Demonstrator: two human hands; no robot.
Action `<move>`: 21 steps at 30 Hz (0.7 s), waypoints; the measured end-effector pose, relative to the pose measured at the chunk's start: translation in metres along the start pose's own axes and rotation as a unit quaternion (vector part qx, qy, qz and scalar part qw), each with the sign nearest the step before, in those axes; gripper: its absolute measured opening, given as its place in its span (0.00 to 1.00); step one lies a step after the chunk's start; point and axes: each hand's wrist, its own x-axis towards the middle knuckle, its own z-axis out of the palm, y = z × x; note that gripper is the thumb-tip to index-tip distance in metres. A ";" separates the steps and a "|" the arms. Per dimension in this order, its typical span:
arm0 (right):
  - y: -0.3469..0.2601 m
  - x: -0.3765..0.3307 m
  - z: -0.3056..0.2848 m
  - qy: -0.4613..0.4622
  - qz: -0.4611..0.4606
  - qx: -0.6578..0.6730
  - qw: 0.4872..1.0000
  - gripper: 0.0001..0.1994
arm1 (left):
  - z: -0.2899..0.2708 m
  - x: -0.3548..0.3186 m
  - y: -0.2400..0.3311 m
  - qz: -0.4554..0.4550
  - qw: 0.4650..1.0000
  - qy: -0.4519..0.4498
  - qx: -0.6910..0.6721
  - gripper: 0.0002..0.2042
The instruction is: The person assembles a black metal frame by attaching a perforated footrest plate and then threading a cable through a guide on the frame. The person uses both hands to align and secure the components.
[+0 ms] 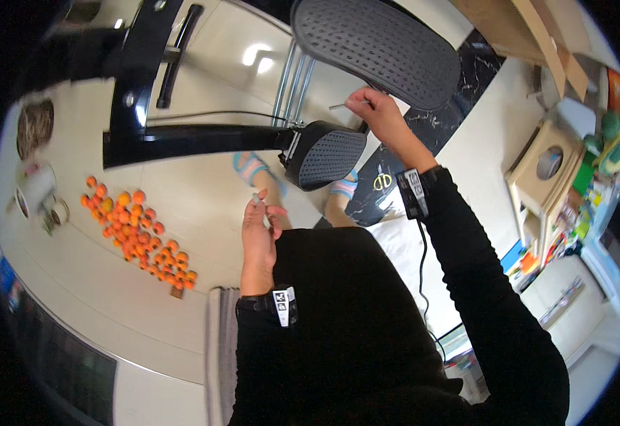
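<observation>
My right hand (382,119) is closed in a pinch on a thin grey metal rod (337,106), just below the edge of a large black textured foot pedal (377,50). My left hand (259,231) is raised over my lap, fingers curled, with a small pale piece (256,199) at the fingertips; its kind is too small to tell. Between and beyond the hands lies a second black foot pedal (330,157), fixed to the end of a long black bar (196,144). Several slim metal rods (293,85) run behind it toward the large pedal.
Yellow-handled scissors (382,182) lie on the dark marbled floor strip. Many orange fruits (136,227) are spread on the pale floor at left. A black cable (423,277) hangs from my right wrist. My sandalled feet (251,167) are under the pedals. A beige chair-like frame (547,163) stands at right.
</observation>
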 end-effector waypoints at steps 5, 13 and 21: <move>0.003 0.040 0.022 -0.134 -0.044 -0.104 0.985 0.08 | 0.010 -0.005 -0.047 0.060 0.997 0.049 -0.005 0.06; -0.019 0.059 0.041 -0.197 -0.081 -0.203 0.956 0.13 | 0.023 0.030 -0.052 0.080 0.981 0.136 -0.114 0.09; -0.024 0.059 0.046 -0.234 -0.053 -0.241 0.940 0.11 | 0.059 0.045 -0.105 0.138 0.972 0.174 -0.081 0.09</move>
